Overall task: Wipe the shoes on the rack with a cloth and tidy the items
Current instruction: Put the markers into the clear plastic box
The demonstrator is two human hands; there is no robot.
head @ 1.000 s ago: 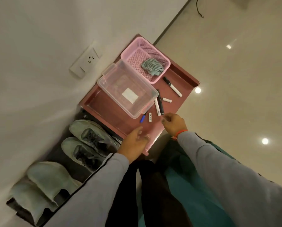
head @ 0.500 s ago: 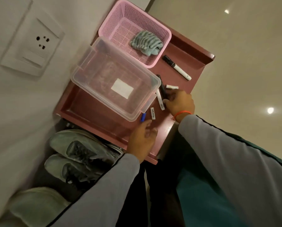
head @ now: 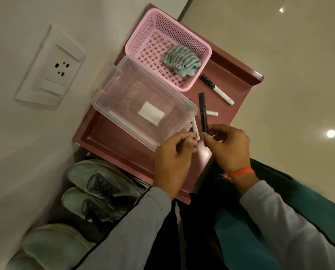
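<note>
White marker [head: 195, 128], print perhaps unreadable; blank label [head: 151, 115] in clear box [head: 112, 90]

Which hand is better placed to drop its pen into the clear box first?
The left hand. Its white pen already lies at the clear box rim, while the right hand holds the black pen farther out over the shelf.

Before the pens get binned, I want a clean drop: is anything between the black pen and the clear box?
Only the white pen, pinched by the left hand, lies between the black pen in the right hand and the open clear box.
</note>
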